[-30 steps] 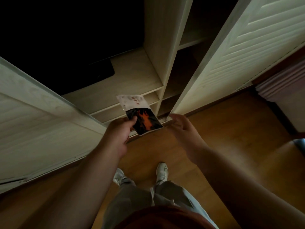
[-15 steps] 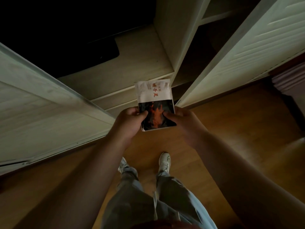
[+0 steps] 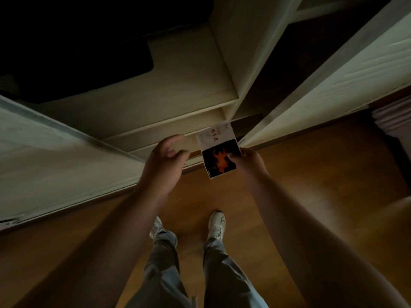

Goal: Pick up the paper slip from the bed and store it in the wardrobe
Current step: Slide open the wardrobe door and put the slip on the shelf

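Observation:
The paper slip (image 3: 216, 150) is white on top with red characters and has a black and orange picture below. My right hand (image 3: 248, 162) pinches its lower right edge and holds it in front of the open wardrobe (image 3: 191, 85). My left hand (image 3: 164, 163) hovers just left of the slip, fingers apart, touching nothing. The slip hangs over the wardrobe's bottom ledge, near the foot of the central divider (image 3: 242, 47).
Two pale louvred doors stand open, the left door (image 3: 55, 156) and the right door (image 3: 333, 72). A dark flat object (image 3: 84, 63) lies on the wardrobe shelf at the back left. Below me are a wooden floor (image 3: 311, 174) and my legs and white shoes.
The slip passed from my left hand to both hands and is now held by my right hand alone. My left hand has let go and moved a little left.

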Tool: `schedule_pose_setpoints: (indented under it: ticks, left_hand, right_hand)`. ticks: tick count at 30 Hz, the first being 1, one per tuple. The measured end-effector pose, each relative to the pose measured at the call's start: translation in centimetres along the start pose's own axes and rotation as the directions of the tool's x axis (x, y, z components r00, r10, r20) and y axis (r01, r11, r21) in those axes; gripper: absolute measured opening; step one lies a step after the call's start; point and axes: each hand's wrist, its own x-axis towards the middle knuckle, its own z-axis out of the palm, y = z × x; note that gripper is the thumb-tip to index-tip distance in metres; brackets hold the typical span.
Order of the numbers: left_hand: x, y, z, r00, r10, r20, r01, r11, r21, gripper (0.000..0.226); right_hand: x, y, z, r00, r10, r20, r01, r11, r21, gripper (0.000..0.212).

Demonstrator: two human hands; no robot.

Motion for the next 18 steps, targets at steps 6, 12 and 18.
schedule_pose_setpoints:
  ticks: [6,12,18]
  left_hand:
    - [3.2,-1.8,1.4,0.997,-0.023,-0.076,0.015,0.995,-0.100,0.037]
    - [5.9,-4.2,2.2,0.993,-0.060,-0.098,0.049,0.992,-0.115,0.039]
    - [7.5,-5.3,3.3,0.986,-0.107,-0.130,0.088,0.985,-0.146,0.039]
  right_hand:
    - [5.9,2.5,2.6,0.997,0.064,-0.034,-0.066,0.996,-0.066,0.036]
    - [10.5,2.3,4.9,0.992,0.119,-0.029,-0.115,0.988,0.106,0.037]
    - [14.5,-0.3,6.5,0.982,0.189,0.030,-0.191,0.962,0.197,0.026]
